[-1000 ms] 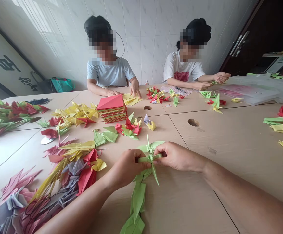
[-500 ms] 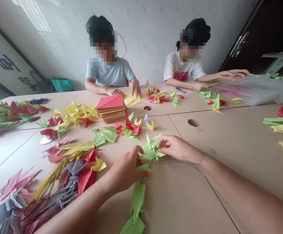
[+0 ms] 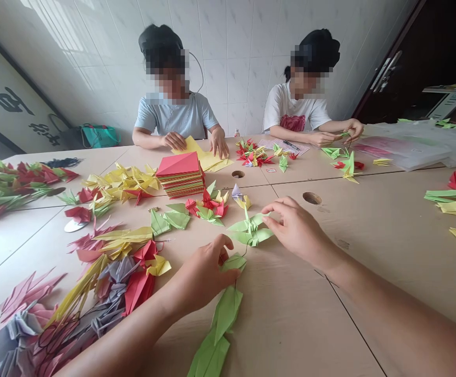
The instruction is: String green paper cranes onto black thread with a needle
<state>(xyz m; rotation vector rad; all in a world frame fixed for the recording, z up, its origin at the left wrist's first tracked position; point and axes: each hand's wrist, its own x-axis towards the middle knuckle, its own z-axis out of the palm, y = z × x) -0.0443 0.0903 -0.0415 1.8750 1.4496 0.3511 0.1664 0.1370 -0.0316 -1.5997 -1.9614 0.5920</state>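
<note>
A green paper crane (image 3: 251, 229) lies wings spread on the table ahead of me, strung on a dark cord. My right hand (image 3: 296, 228) is at its right side, thumb and index finger closed around a wing tip. Lower left, my left hand (image 3: 208, 269) has its thumb and curled fingers around another green folded crane (image 3: 236, 261) on the same cord. Its fingertips are partly hidden. From there the string of green cranes (image 3: 222, 319) runs down toward the bottom edge, flat on the table.
Colourful cranes (image 3: 121, 283) with tangled cords cover the left side. A stack of red-topped paper squares (image 3: 180, 175) stands mid-table, near small cranes (image 3: 208, 207). Two co-workers (image 3: 176, 115) sit opposite, handling paper. Clear plastic boxes (image 3: 412, 146) lie at the right.
My right hand has shifted right and up slightly, and the upper green crane's wings are spread wider. The lower green cranes have swung right. A co-worker opposite has lifted a yellow sheet.
</note>
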